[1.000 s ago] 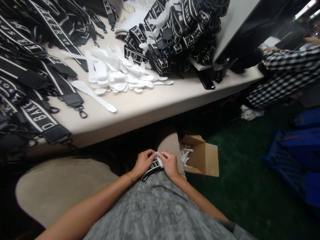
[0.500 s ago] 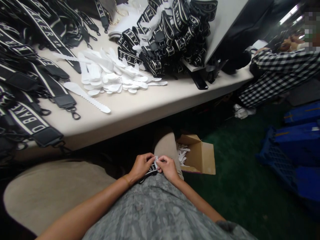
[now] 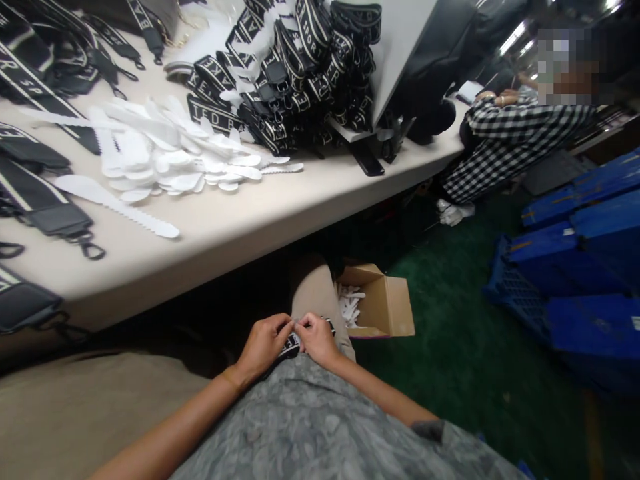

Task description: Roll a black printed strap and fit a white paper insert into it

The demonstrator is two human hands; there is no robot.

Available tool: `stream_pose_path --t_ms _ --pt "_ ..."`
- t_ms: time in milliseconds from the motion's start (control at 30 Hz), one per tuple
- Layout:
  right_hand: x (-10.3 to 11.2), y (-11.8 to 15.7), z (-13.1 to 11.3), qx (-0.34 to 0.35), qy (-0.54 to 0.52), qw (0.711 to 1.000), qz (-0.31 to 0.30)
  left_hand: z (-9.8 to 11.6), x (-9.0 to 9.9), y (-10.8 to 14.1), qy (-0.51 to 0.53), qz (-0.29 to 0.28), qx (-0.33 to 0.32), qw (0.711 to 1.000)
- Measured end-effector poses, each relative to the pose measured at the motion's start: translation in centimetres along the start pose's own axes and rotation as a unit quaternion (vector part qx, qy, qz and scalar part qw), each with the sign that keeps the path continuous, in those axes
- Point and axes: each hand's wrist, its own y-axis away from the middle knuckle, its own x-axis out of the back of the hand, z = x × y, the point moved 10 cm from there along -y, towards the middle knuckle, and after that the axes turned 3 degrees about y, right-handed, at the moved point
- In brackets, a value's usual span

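My left hand and my right hand meet over my lap, both pinching a folded black strap with white lettering. A small white piece shows between my fingertips, mostly hidden. On the table above lie a pile of white serrated plastic strips and one long strip apart from it. A heap of black lettered straps is stacked at the table's back.
More black straps with metal clips lie along the table's left. An open cardboard box with white strips stands on the green floor by my knee. Blue crates are at the right. A person in a checked shirt leans at the table's far end.
The view has swung to the right, so the table and straps slid left in frame. My hands stay together on the strap in my lap, the white piece now more covered.
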Motion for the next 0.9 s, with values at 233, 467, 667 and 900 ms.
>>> stream_pose_path --t_ms 233,467,667,900 --pt "-1.1 -1.0 1.8 -0.063 -0.069 0.995 -0.025 1.9 -1.1 0.7 -0.064 -0.094 -0.085 0.990" --pt "-1.7 -1.2 2.6 -0.085 -0.121 0.987 -0.058 0.4 -0.1 -0.1 -0.069 -0.047 -0.032 0.996" --pt "-2.0 -1.1 3.1 -0.088 -0.152 0.982 -0.074 -0.2 0.3 -0.4 -0.039 -0.019 -0.012 0.999" --pt "-2.0 -1.1 3.2 -0.093 -0.168 0.978 -0.076 1.1 0.0 0.2 -0.047 -0.047 -0.036 0.997"
